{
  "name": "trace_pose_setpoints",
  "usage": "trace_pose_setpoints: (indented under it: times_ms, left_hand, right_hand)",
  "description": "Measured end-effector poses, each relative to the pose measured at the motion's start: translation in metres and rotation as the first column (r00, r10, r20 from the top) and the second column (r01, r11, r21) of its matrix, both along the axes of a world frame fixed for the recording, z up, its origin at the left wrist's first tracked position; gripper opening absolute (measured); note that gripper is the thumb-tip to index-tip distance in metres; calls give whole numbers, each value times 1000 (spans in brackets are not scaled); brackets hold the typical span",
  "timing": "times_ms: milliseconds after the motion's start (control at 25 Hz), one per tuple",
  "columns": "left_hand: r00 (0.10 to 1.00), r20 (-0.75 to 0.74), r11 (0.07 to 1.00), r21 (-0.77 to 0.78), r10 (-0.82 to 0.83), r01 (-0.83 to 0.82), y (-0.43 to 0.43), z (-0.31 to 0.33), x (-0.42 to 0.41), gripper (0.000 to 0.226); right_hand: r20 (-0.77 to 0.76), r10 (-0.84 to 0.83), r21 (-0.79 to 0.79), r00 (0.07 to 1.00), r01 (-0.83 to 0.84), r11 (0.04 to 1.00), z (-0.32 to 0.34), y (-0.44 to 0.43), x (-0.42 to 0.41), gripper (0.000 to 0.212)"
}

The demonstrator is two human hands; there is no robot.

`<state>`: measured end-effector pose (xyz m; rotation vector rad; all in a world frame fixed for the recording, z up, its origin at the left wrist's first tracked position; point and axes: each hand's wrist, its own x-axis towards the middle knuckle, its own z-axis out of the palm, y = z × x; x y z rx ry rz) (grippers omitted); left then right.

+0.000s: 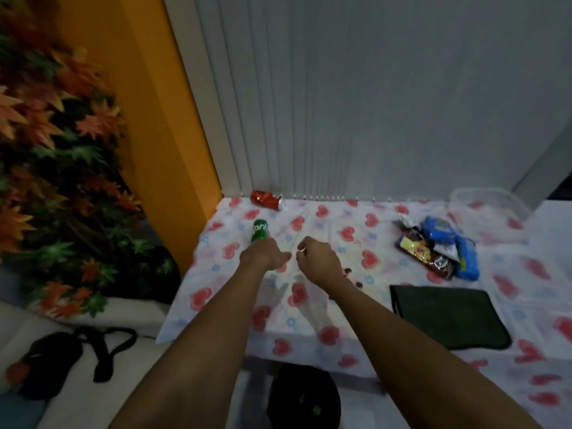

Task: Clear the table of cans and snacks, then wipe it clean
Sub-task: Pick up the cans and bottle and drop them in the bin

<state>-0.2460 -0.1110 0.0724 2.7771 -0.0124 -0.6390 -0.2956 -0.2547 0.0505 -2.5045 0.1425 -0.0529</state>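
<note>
Green can point(260, 231) stands left of centre on the tabletop point(325, 305), gripped by the left hand point(266, 254). Right hand point(315, 257) is loosely curled, holding nothing. Clear tub point(489, 202), upper right, looks empty; snack packets point(439, 247) lie near it.

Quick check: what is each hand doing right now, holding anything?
Left hand: reaching onto the green can; cannot tell if the grip is closed.
Right hand: fingers curled, nothing visible in it.
</note>
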Motion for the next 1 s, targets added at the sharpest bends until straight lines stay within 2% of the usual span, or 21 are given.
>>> trace_pose_setpoints:
  times_ms: [200,480,600,680,720,880,1000]
  left_hand:
    - [995,71,997,29,63,-65,13,15,53,60]
    - [993,7,991,-61,121,-120,36,-43,155,59]
    - [972,-60,961,-143,229,-235,53,-92,212,92]
    - [966,-114,953,-173,234,-251,60,-117,232,114]
    - [963,-149,956,-158,225,-248,61,-126,246,118]
    - [940,-293,953,-192,174,-236,77,-152,299,113]
    - [901,-416,957,-188,127,-222,79,-158,318,85]
  right_hand:
    - [15,22,-31,1000,-21,999,21,7,63,29]
    - [-82,21,-81,996,-28,996,-15,27,190,28]
    - [-145,-15,-111,989,-1,994,-41,41,267,28]
    - [-196,-28,-151,980,-2,989,-58,51,307,32]
    - [-213,-36,-166,976,0,986,-67,57,328,37]
    - [-245,-99,-282,964,27,959,-98,76,387,61]
    - [-283,-134,-329,950,35,944,-116,79,409,66]
